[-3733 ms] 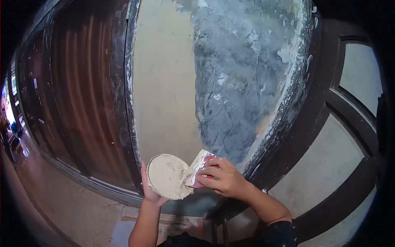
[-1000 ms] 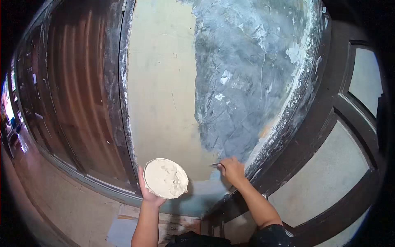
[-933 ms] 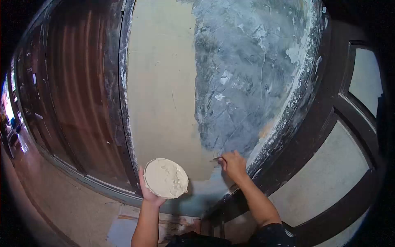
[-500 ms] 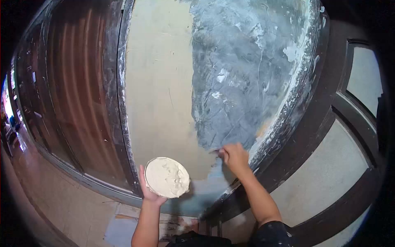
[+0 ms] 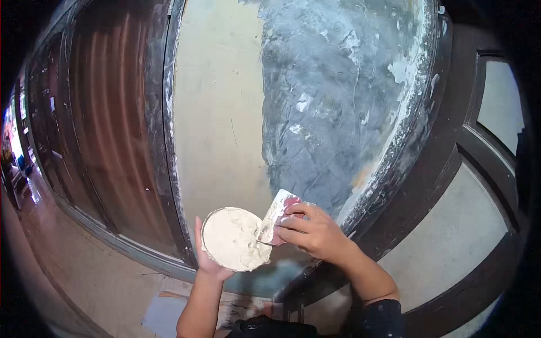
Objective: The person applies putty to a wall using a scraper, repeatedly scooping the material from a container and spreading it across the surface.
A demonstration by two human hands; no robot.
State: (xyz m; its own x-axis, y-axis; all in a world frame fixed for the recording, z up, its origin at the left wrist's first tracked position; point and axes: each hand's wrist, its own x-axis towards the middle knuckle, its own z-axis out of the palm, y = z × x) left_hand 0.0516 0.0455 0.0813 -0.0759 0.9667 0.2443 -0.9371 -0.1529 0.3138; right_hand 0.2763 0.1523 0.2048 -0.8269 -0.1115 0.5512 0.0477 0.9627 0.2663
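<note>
My left hand (image 5: 211,266) supports a round tub (image 5: 204,248) from below and the side, with the thumb up along its left edge. Cream-coloured putty (image 5: 225,236) fills it, smooth on the left and lumpy on the right. In my right hand (image 5: 320,235) is a flat putty scraper (image 5: 275,210), whitish with red patches, gripped between thumb and fingers. Its lower edge touches the putty at the tub's right side. Behind both hands stands a wall panel, cream-coated on the left (image 5: 220,124) and bare mottled grey-blue on the right (image 5: 315,141).
A dark frame with brown glossy panels (image 5: 112,124) borders the wall on the left. To the right is a dark wooden door (image 5: 434,225) with pale inset panels. A pale sheet (image 5: 163,315) lies on the floor (image 5: 107,276) below.
My right hand has come off the wall's lower grey edge and turned, bringing the scraper to the tub. The tub has shifted slightly right and up.
</note>
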